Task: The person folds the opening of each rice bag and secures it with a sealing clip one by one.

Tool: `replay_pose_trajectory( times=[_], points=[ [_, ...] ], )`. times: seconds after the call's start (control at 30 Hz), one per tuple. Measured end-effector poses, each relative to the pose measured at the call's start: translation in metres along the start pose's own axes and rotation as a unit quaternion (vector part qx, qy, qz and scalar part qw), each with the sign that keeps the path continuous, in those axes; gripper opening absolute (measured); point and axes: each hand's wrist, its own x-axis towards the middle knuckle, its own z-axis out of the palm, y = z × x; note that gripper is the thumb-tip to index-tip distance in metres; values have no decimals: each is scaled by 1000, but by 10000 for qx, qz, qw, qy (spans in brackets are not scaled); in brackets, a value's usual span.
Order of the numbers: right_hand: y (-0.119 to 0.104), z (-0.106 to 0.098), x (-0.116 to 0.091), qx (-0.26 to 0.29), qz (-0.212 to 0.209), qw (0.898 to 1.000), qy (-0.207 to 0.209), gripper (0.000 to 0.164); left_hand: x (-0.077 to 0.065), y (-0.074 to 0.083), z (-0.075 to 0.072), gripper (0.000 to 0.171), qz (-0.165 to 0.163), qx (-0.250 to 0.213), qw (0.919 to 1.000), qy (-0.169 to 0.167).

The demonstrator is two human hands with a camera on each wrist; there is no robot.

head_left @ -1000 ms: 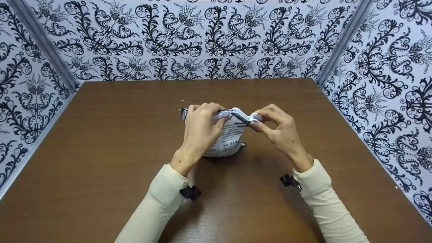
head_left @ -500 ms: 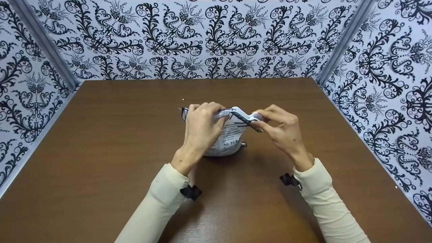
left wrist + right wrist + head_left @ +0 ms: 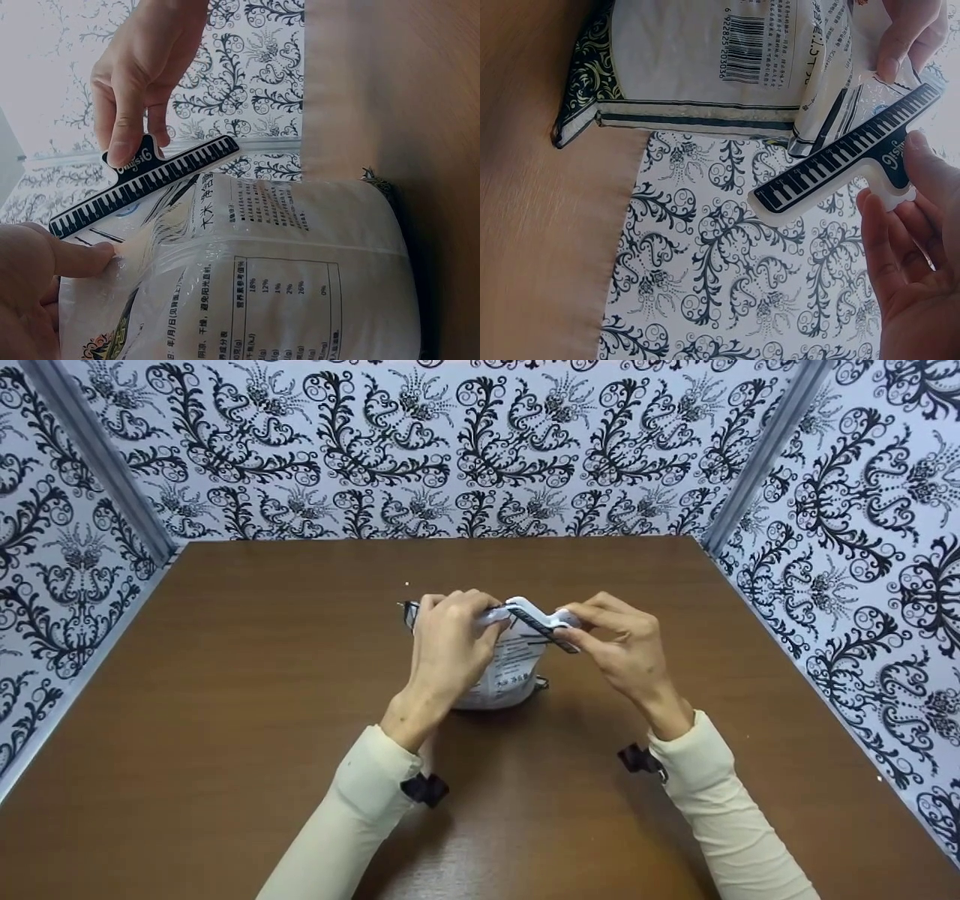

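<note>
A white plastic bag of rice, printed with tables and a barcode, stands upright on the table. My left hand grips its folded top; in the left wrist view its thumb presses on the plastic. A long bag clip with a black-and-white piano-key pattern lies at a slant along the top fold. With thumb and fingers my right hand pinches the clip's handle, seen closely in the right wrist view. Whether the clip's jaws have the fold between them is hard to tell.
The brown wooden table spreads around the bag. Patterned wall panels enclose it at the back and sides. Small white specks lie on the tabletop. Dark wrist mounts sit below both cuffs.
The clip has shifted very slightly left toward my left hand, and the right hand has moved with it. The left hand and the bag look almost unmoved.
</note>
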Motion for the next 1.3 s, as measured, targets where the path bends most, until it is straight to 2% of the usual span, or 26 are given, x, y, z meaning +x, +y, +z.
replay_pose_trajectory(
  times=[1.3],
  points=[
    [-3, 4, 5, -56, -8, 10000, -32, 29, 0, 1, 0, 19, -75, 29, 9999, -68]
  ],
)
